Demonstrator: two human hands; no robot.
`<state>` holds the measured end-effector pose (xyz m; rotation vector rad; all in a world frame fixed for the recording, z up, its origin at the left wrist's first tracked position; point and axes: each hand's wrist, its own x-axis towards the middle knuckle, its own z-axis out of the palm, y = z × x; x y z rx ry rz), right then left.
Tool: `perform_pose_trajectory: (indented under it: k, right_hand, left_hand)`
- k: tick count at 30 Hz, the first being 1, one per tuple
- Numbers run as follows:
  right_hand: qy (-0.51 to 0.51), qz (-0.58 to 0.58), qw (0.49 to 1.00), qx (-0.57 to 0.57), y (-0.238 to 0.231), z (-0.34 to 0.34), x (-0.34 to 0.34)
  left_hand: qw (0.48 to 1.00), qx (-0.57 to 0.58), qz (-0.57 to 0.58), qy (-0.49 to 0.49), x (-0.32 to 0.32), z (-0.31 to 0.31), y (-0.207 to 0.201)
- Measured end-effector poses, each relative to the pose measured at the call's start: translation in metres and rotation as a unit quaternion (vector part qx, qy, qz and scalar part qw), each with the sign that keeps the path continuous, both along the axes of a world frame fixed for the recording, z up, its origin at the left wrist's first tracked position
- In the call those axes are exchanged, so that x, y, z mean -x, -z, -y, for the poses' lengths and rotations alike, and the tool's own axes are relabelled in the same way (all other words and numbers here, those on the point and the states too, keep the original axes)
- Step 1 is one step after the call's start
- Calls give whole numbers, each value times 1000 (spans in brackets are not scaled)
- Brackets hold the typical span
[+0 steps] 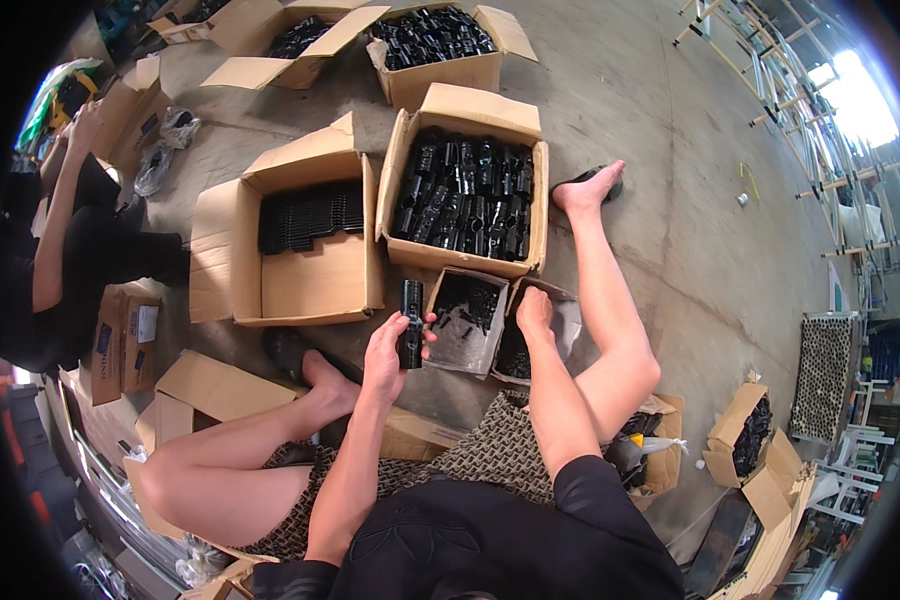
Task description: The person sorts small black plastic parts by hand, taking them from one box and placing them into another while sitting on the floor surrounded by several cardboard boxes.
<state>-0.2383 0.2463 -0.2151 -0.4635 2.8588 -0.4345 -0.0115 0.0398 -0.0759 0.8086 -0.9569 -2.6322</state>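
Note:
My left hand (384, 350) is wrapped round a glossy black tubular connector (412, 322), which stands upright in the grip with a collar at mid-length. My right hand (535, 310) dips, fingers curled, into a small box (567, 318) of small dark parts; its fingertips and anything in them are hidden. Beside it, a second small box (457, 356) holds loose black screw-like pieces. Just beyond these, a large cardboard box (542, 210) is packed with similar black connectors (465, 190). To its left, another carton (315, 290) has rows of black parts (310, 215) along its far side.
Two open cartons of black parts, including one carton (445, 78), stand at the far side. Another person (70, 220) sits at the left by cardboard boxes. Cartons also lie near my legs, one (660, 440) holding plastic bags. Metal frames (820, 130) line the right.

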Motion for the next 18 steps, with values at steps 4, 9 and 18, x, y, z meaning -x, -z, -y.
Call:
perform_pose_trajectory:
  k: [4, 9, 18]
  right_hand:
    - [-25, -17, 1000, 2, 3, 1, -2]
    - [-23, -3, 1000, -5, -24, 3, 5]
    - [-84, 369, 796, 472, -148, 78, -60]
  left_hand:
    - [999, 37, 31, -2, -2, 0, -3]
    - [995, 90, 43, -21, 2, -1, -3]
    - [979, 188, 82, -18, 2, -1, 1]
